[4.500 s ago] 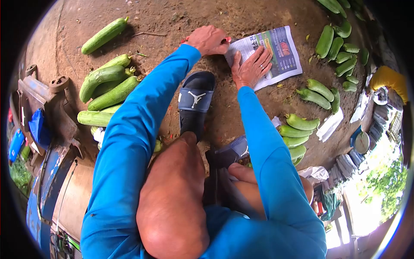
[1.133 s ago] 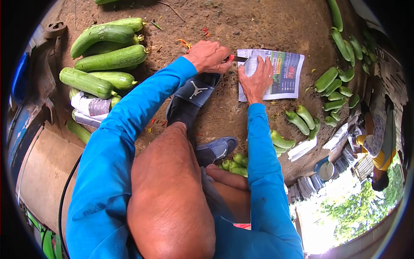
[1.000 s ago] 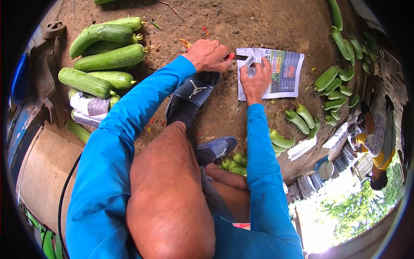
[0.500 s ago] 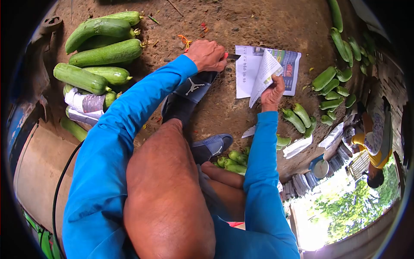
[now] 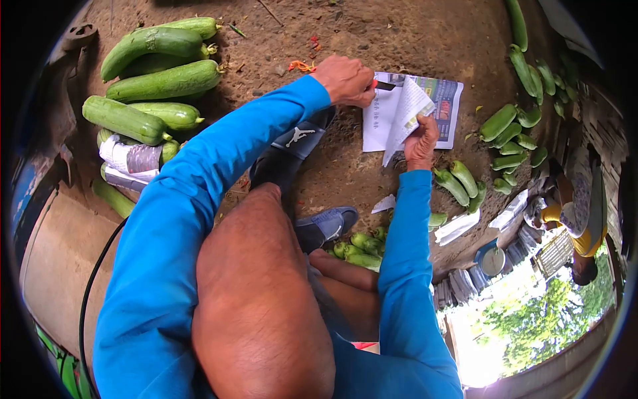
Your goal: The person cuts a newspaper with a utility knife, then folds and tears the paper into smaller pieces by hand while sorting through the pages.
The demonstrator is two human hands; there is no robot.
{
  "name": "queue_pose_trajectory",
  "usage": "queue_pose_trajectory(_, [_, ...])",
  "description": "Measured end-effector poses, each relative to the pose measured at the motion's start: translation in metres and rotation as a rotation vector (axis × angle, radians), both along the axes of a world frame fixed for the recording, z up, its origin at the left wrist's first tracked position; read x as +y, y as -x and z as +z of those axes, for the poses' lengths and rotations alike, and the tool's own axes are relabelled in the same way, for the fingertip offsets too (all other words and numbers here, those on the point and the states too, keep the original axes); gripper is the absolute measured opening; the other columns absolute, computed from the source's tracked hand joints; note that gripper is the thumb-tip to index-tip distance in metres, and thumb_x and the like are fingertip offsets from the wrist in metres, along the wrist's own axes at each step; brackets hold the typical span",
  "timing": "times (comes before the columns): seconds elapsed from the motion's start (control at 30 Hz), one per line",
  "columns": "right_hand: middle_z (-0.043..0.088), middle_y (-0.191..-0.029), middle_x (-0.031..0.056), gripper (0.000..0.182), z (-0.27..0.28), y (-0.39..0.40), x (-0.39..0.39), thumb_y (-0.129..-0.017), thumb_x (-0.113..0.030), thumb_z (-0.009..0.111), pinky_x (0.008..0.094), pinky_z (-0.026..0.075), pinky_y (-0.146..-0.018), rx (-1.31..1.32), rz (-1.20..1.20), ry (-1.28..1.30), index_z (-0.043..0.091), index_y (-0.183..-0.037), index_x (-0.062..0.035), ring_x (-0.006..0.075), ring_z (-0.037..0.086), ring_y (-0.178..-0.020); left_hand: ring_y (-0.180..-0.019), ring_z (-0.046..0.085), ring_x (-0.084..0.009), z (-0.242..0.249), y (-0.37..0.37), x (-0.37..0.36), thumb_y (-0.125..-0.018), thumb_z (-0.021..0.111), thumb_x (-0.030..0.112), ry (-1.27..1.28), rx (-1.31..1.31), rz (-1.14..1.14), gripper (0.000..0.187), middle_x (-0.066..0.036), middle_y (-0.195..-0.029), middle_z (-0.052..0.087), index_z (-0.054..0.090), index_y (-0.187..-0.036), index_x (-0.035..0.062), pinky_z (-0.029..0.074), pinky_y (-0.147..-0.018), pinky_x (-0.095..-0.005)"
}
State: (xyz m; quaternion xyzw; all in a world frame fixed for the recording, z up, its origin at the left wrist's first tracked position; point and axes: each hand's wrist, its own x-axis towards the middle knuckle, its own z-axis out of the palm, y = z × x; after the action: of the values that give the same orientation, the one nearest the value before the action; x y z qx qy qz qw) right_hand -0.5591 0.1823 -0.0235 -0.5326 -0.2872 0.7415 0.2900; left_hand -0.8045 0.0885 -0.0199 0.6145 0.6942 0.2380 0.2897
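Note:
My left hand (image 5: 347, 81) is closed around a knife (image 5: 385, 86) with an orange-red handle, its short dark blade reaching over the newspaper. Most of the handle is hidden in my fist. My right hand (image 5: 422, 141) pinches a turned-up flap of the printed newspaper sheet (image 5: 448, 113), which lies on the dirt ground. The blade tip overlaps the sheet near the top of this raised flap. Below my left wrist is my foot in a black slide sandal (image 5: 302, 136).
Large green gourds (image 5: 166, 80) are piled at left, one wrapped in newspaper (image 5: 136, 156). More gourds (image 5: 465, 179) lie at right and beneath my right forearm. Orange string (image 5: 302, 66) lies behind my left hand. A person in yellow (image 5: 588, 239) is at far right, near paper stacks (image 5: 462, 286).
My left hand has moved right with the knife, bringing the blade over the newspaper to the raised flap. My right hand stays nearly in place, holding the flap.

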Motion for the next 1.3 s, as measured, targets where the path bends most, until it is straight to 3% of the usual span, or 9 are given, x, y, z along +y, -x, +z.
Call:
queue_pose_trajectory(0.13, [0.069, -0.088, 0.0015, 0.012, 0.008, 0.002, 0.000, -0.083, -0.008, 0.064, 0.0320, 0.051, -0.073, -0.418, 0.405, -0.362, 0.069, -0.090, -0.0005, 0.0135, 0.062, -0.074, -0.062, 0.065, -0.0401, -0.008, -0.002, 0.016, -0.086, 0.060, 0.037, 0.033, -0.003, -0.057, 0.033, -0.019, -0.064, 0.063, 0.065, -0.075, 0.0065, 0.052, -0.057, -0.0491])
queue_pose_trajectory(0.27, [0.068, -0.079, 0.0076, 0.011, 0.033, 0.029, -0.014, -0.079, -0.011, 0.066, 0.0355, 0.051, -0.070, -0.629, 0.598, -0.818, 0.065, -0.084, -0.0009, 0.0195, 0.064, -0.069, -0.074, 0.070, -0.0386, -0.013, -0.004, 0.022, -0.081, 0.059, 0.044, 0.092, -0.043, -0.066, 0.036, -0.018, -0.077, 0.070, 0.073, -0.086, 0.0108, 0.057, -0.069, -0.0490])
queue_pose_trajectory(0.3, [0.067, -0.084, 0.0137, 0.014, 0.041, 0.033, -0.014, -0.076, -0.010, 0.067, 0.0382, 0.052, -0.074, -0.714, 0.719, -0.877, 0.064, -0.085, -0.0005, 0.0279, 0.066, -0.076, -0.074, 0.070, -0.0391, -0.012, -0.004, 0.023, -0.081, 0.059, 0.044, 0.105, -0.045, -0.073, 0.037, -0.018, -0.077, 0.070, 0.073, -0.086, 0.0107, 0.057, -0.069, -0.0494])
queue_pose_trajectory(0.67, [0.062, -0.115, 0.0177, 0.018, 0.027, 0.045, -0.043, -0.076, -0.017, 0.073, 0.0456, 0.048, -0.094, -0.725, 0.769, -1.056, 0.066, -0.085, -0.0027, 0.0393, 0.059, -0.110, -0.068, 0.063, -0.0453, -0.031, -0.005, 0.045, -0.086, 0.061, 0.035, 0.016, -0.088, -0.120, 0.033, -0.025, -0.069, 0.062, 0.063, -0.079, 0.0036, 0.050, -0.061, -0.0532])
queue_pose_trajectory(0.73, [0.051, -0.132, 0.0236, 0.028, 0.025, 0.038, -0.039, -0.083, -0.026, 0.072, 0.0503, 0.040, -0.104, -0.730, 0.727, -1.036, 0.065, -0.096, -0.0029, 0.0434, 0.047, -0.127, -0.068, 0.063, -0.0455, -0.027, -0.004, 0.045, -0.086, 0.061, 0.035, 0.061, -0.095, -0.123, 0.034, -0.025, -0.069, 0.062, 0.062, -0.079, 0.0017, 0.050, -0.061, -0.0527])
queue_pose_trajectory(0.8, [0.037, -0.143, 0.0300, 0.038, 0.014, 0.037, -0.037, -0.090, -0.034, 0.066, 0.0540, 0.033, -0.109, -0.939, 0.329, -0.935, 0.061, -0.109, -0.0010, 0.0460, 0.037, -0.134, -0.069, 0.064, -0.0457, -0.022, -0.004, 0.045, -0.086, 0.061, 0.034, 0.090, -0.151, -0.172, 0.033, -0.025, -0.069, 0.062, 0.062, -0.080, 0.0010, 0.050, -0.062, -0.0529])
queue_pose_trajectory(0.97, [0.028, -0.150, 0.0316, 0.066, -0.030, 0.043, -0.044, -0.100, -0.047, 0.049, 0.0568, 0.020, -0.118, -1.314, 0.431, -1.005, 0.036, -0.142, 0.0014, 0.0487, 0.023, -0.143, -0.070, 0.064, -0.0460, -0.018, -0.008, 0.051, -0.088, 0.059, 0.032, 0.145, 0.023, -0.176, 0.029, -0.024, -0.071, 0.065, 0.065, -0.086, 0.0038, 0.051, -0.064, -0.0540])
queue_pose_trajectory(1.1, [0.025, -0.154, 0.0300, 0.075, -0.033, 0.043, -0.049, -0.100, -0.053, 0.044, 0.0576, 0.018, -0.118, -1.410, 0.474, -0.926, 0.030, -0.149, 0.0016, 0.0478, 0.020, -0.146, -0.072, 0.066, -0.0451, -0.009, -0.011, 0.064, -0.085, 0.059, 0.034, 0.145, 0.047, -0.144, 0.031, -0.024, -0.075, 0.067, 0.068, -0.081, 0.0046, 0.054, -0.066, -0.0527])
queue_pose_trajectory(1.3, [0.023, -0.157, 0.0285, 0.081, -0.030, 0.044, -0.048, -0.098, -0.057, 0.045, 0.0557, 0.018, -0.119, -1.447, 0.500, -0.907, 0.027, -0.152, 0.0015, 0.0454, 0.019, -0.148, -0.066, 0.065, -0.0398, -0.003, 0.007, 0.072, -0.087, 0.059, 0.032, 0.137, 0.109, -0.247, 0.025, -0.017, -0.075, 0.069, 0.071, -0.098, 0.0135, 0.052, -0.061, -0.0510])
